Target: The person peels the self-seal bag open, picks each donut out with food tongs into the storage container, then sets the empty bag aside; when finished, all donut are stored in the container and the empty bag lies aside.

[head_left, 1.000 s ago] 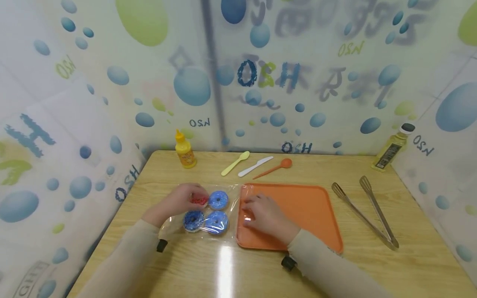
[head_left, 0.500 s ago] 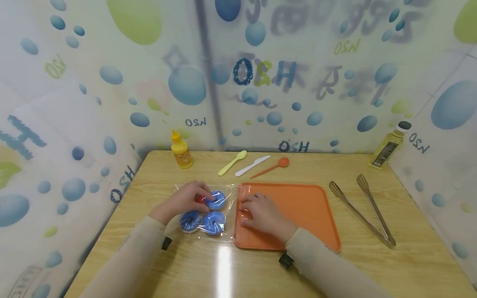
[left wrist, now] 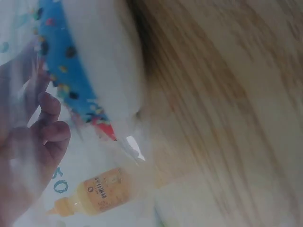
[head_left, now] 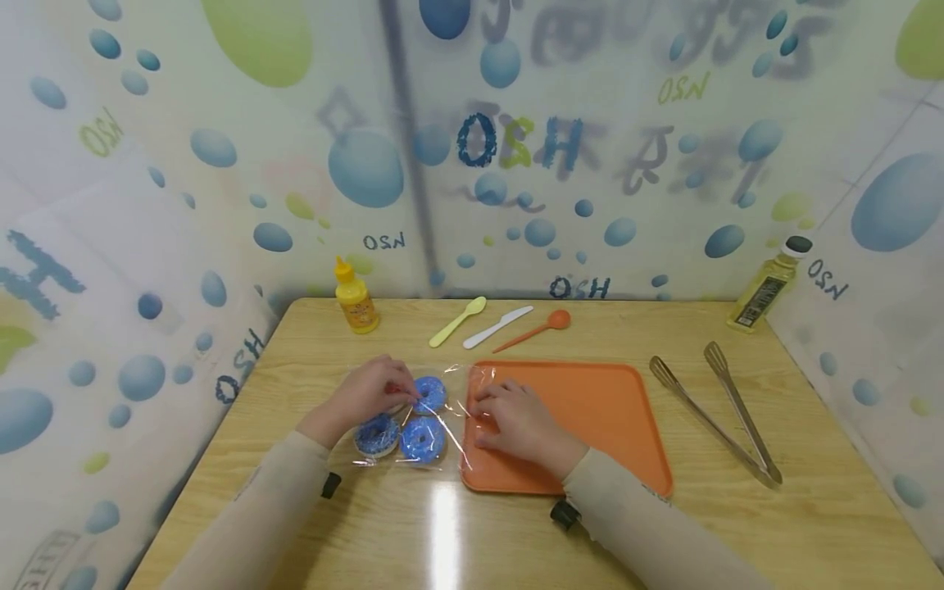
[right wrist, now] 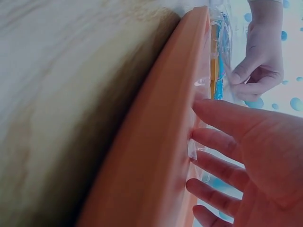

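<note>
Several toy donuts lie in a clear plastic bag (head_left: 456, 381): a dark blue one (head_left: 377, 435), a blue one (head_left: 423, 440) and another blue one (head_left: 430, 396). Above them my left hand (head_left: 366, 399) pinches the raised film between thumb and fingers. A red donut (left wrist: 106, 129) shows as a sliver in the left wrist view; from the head my left hand hides it. My right hand (head_left: 522, 426) has its fingers spread, fingertips resting on the bag's right end where it overlaps an orange tray (head_left: 597, 410).
Behind are a yellow squeeze bottle (head_left: 357, 301), a yellow-green spoon (head_left: 458, 322), a white knife (head_left: 497, 328) and an orange spoon (head_left: 534, 329). Metal tongs (head_left: 719, 418) lie right of the tray. An oil bottle (head_left: 767, 287) stands at the back right corner.
My left hand has moved slightly right off the red donut and now pinches the film, which is drawn up in taut creases. My right hand stays on the tray. The head view has shifted slightly.
</note>
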`<state>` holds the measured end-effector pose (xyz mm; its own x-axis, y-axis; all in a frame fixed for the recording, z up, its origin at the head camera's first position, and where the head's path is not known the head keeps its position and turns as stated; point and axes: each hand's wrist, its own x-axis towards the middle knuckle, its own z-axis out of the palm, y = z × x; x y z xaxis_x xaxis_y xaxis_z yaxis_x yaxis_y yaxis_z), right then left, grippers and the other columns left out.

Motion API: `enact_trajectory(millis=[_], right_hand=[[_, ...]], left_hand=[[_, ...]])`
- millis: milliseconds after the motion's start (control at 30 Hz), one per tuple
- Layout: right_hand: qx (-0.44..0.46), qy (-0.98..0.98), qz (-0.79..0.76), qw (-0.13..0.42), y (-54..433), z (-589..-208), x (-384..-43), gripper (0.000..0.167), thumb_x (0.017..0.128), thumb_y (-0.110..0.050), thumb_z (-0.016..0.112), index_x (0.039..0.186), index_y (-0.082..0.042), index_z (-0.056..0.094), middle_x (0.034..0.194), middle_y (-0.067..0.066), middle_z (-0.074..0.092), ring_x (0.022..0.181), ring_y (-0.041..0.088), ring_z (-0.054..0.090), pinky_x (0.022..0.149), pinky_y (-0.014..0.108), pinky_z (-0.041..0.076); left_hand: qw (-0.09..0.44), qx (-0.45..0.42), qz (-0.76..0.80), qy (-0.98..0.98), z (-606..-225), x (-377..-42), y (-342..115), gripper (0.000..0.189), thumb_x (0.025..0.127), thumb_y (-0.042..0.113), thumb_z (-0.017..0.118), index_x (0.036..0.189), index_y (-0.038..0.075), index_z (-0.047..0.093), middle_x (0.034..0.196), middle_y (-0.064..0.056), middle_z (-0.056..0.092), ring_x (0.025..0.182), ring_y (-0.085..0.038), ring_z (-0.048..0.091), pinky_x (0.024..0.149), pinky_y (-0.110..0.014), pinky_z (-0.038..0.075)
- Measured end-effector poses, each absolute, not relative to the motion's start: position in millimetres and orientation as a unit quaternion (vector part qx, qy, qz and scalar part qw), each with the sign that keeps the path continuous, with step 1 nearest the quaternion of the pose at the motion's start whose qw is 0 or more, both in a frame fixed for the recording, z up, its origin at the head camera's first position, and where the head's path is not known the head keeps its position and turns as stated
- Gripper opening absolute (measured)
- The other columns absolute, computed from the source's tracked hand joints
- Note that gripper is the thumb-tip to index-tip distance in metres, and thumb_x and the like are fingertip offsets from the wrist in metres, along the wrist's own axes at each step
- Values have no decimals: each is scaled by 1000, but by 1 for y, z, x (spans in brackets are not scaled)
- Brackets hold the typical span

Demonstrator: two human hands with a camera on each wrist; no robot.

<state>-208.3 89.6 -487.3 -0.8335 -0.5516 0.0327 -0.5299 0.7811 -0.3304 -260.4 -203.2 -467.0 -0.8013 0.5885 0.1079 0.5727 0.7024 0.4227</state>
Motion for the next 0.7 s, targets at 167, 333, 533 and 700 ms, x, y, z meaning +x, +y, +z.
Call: enact_trajectory(millis=[167, 333, 533, 700], right_hand=[[-284, 945, -157, 41, 89, -485, -208, 38, 89, -41, 80, 121, -20, 77, 134, 0, 65, 123, 26, 52, 104, 49, 43], [-284, 944, -162, 45, 90, -483, -207, 39, 89, -39, 80, 123, -18, 76, 138, 2, 64, 127, 29, 51, 107, 53, 41], [-278, 945, -166, 50, 90, -484, -207, 43, 90, -40, 80, 127, -18, 75, 141, 1, 63, 129, 28, 49, 108, 53, 40], [-279, 943, -176, 48, 91, -485, -206, 44, 89, -39, 81, 127, -17, 74, 141, 2, 63, 129, 29, 49, 107, 53, 40]], left_hand=[[-3, 314, 251, 916, -459, -256, -207, 7, 89, 16, 82, 92, 23, 82, 94, 10, 73, 89, -11, 60, 80, -34, 53], [-12, 303, 270, 914, -449, -252, -210, 9, 87, 13, 83, 94, 20, 83, 94, 8, 75, 85, -12, 60, 73, -29, 52], [-11, 290, 280, 915, -441, -249, -211, 9, 88, 15, 83, 95, 21, 82, 96, 9, 75, 83, -11, 59, 70, -27, 51], [-13, 291, 302, 908, -436, -247, -213, 9, 90, 15, 81, 96, 22, 82, 97, 9, 75, 87, -14, 62, 72, -28, 52]])
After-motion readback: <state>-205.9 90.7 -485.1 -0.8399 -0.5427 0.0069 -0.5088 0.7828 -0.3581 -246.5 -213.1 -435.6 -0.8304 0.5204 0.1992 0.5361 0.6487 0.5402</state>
